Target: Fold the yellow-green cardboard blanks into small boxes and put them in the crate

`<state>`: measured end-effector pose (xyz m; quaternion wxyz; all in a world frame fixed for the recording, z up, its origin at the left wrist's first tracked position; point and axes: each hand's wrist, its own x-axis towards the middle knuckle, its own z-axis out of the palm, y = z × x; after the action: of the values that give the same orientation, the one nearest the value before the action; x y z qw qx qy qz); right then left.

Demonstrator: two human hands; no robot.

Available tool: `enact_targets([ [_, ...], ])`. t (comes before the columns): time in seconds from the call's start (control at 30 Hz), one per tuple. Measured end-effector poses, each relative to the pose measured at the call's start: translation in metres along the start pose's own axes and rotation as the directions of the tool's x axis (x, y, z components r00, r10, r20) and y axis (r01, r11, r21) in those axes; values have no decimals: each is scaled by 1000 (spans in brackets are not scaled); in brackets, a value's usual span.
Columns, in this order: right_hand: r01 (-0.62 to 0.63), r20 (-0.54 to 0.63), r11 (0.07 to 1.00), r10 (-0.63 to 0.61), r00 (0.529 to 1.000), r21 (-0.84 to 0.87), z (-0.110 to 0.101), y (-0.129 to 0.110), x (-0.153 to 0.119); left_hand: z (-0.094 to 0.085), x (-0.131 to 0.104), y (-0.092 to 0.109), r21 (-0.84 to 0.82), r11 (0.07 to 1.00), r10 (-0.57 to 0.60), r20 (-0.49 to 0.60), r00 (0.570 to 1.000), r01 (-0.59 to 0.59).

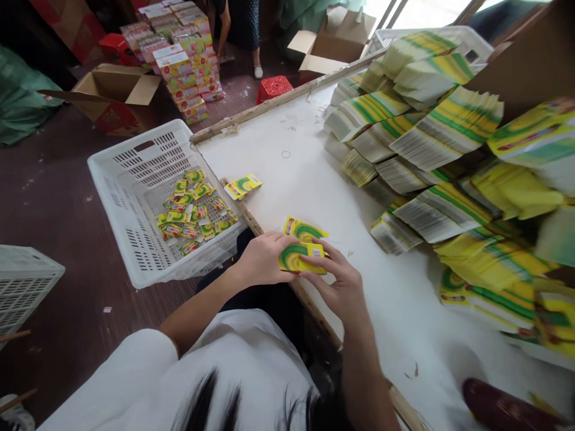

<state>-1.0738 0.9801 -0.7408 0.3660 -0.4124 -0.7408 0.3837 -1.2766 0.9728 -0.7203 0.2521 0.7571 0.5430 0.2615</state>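
Note:
Between my two hands, over the table's wooden edge, is a small yellow and green box (294, 258). My left hand (265, 258) grips its left end, thumb and fingers pressed on it. The fingers of my right hand (336, 278) are on the right end, beside a white barcode label. Just beyond the box, a yellow and green carton (302, 228) lies on the white table (278, 134). Another carton (244, 186) rests at the table's left edge. A white plastic basket (148, 263) stands to the left with several small yellow packs (179, 215) inside.
Stacks of flat yellow-green cartons (444, 129) cover the table's right side. A dark red object (498, 404) is at the lower right. Beyond the table are open cardboard boxes (112, 96), stacked colourful boxes (177, 69), a red stool (274, 88) and a standing person (242, 27).

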Motion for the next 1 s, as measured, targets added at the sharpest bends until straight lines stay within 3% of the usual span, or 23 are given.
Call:
enact_targets([
  [0.07, -69, -111, 996, 76, 991, 63, 14, -2, -1, 1, 0, 2, 38, 999, -17, -18, 1000, 18],
  [0.17, -117, -134, 975, 144, 980, 190, 26, 2, -2, -7, -4, -4, 65, 994, -78, -73, 994, 83],
  [0.23, -140, -199, 969, 180, 963, 202, 21, 12, -2, -20, -10, -18, 111, 973, -170, -232, 958, 200],
  [0.27, -151, -259, 977, 187, 948, 151, 15, 18, -2, -28, -13, -27, 143, 946, -225, -354, 908, 290],
  [0.33, -185, -346, 981, 157, 925, -50, 4, 31, 0, -43, -18, -45, 182, 858, -298, -583, 756, 480],
  [0.37, -195, -346, 968, 131, 929, -158, 1, 37, 1, -48, -20, -52, 183, 823, -312, -645, 697, 537],
  [0.4, -194, -322, 950, 109, 940, -245, -1, 42, 1, -50, -22, -57, 179, 810, -317, -668, 673, 559],
  [0.43, -186, -290, 934, 94, 952, -306, 0, 46, 2, -49, -23, -59, 177, 821, -315, -654, 688, 544],
  [0.53, -162, -258, 907, 61, 964, -388, 9, 50, 3, -32, -22, -52, 135, 920, -261, -488, 833, 368],
  [0.6, -150, -256, 894, 42, 966, -422, 14, 47, 3, -15, -18, -42, 57, 962, -228, -377, 897, 269],
  [0.73, -159, -286, 904, 43, 957, -396, 15, 41, 3, 11, -10, -28, -86, 973, -231, -286, 930, 215],
  [0.83, -226, -413, 966, 157, 897, -123, 14, 35, 2, 18, -6, -18, -250, 951, -256, -316, 913, 181],
  [0.9, -211, -428, 965, 259, 866, 156, 14, 28, 0, 22, -4, -8, -465, 880, -255, -301, 919, 92],
  [0.93, -192, -400, 944, 290, 869, 268, 15, 22, 0, 24, -3, -2, -601, 798, -249, -270, 930, 39],
  [1.0, -177, -288, 900, 306, 907, 399, 17, 8, -3, 30, 1, 11, -851, 525, -230, -173, 958, -28],
])
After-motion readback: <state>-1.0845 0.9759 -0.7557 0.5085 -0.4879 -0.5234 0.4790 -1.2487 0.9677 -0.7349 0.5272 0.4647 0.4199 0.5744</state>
